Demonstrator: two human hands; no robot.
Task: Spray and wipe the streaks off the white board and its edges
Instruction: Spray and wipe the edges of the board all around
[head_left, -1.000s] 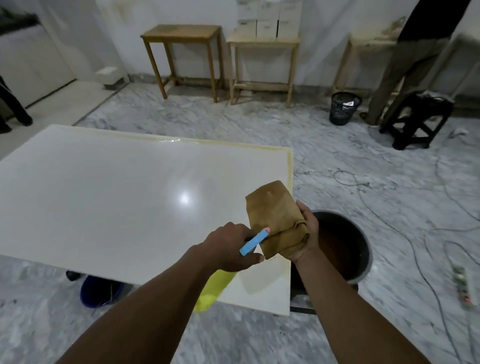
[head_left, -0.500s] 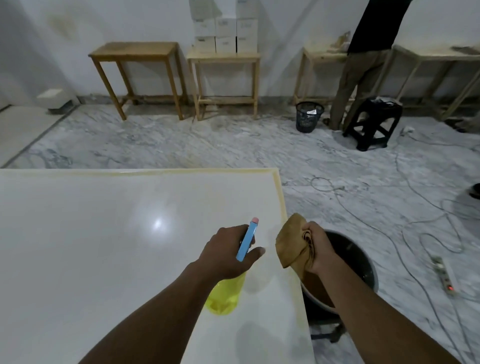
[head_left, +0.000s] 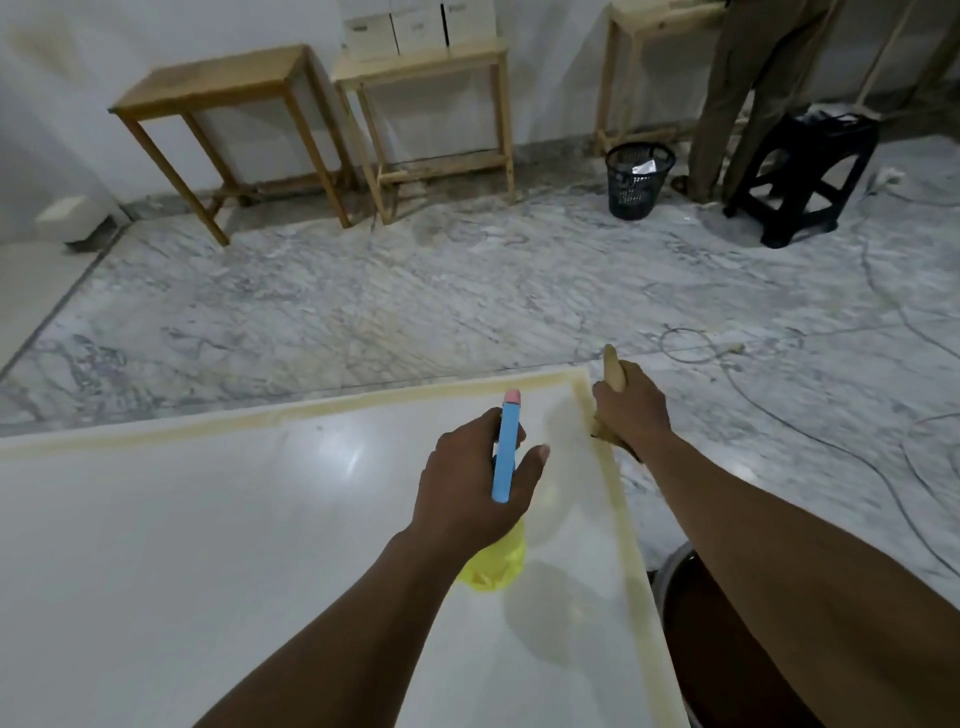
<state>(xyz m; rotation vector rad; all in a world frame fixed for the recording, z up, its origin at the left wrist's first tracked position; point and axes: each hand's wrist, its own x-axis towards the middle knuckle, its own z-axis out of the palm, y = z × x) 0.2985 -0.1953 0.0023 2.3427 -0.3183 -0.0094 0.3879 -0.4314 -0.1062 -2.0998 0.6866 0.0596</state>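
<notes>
The bottle (head_left: 496, 564) is gripped in the left hand (head_left: 470, 483), whose fingers are curled shut around the neck, with the thumb stretched out on the right side. Its yellow body hangs below the hand, nearer the wrist and just above the board (head_left: 208, 545). The blue sprayer head (head_left: 506, 452) is seen lying across the top of the hand. Its long axis runs away from the wearer, and its pink tip (head_left: 512, 397) is pointed at the board's far edge, close to the far right corner.

The cloth (head_left: 613, 371) is clenched in the right hand (head_left: 631, 408), which is closed into a fist. One brown end is seen sticking out beyond the knuckles, another under the wrist. This hand is placed just right of the left hand, at the board's right edge and close to the same corner. Whether the cloth is touching the edge cannot be told.

The board is spread beneath and to the left of both hands, and a yellowish band is seen along its far and right edges. A bucket (head_left: 675, 577) is partly hidden under the right forearm, just off the board's right edge.
</notes>
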